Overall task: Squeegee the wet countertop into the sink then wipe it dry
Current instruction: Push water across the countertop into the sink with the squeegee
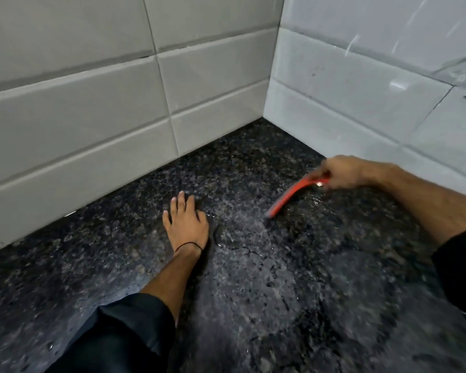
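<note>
One view only, from the head, wide-angle; it looks forward and steeply down, close over the countertop; it faces the corner where two tiled walls meet; both forearms enter from the bottom and right edges; lines bend toward the frame's edges; the right side is blurred.

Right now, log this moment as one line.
phase: squeegeeing | right hand: grips red squeegee, blade on wet countertop | left hand: flat on countertop | sink: not visible
</note>
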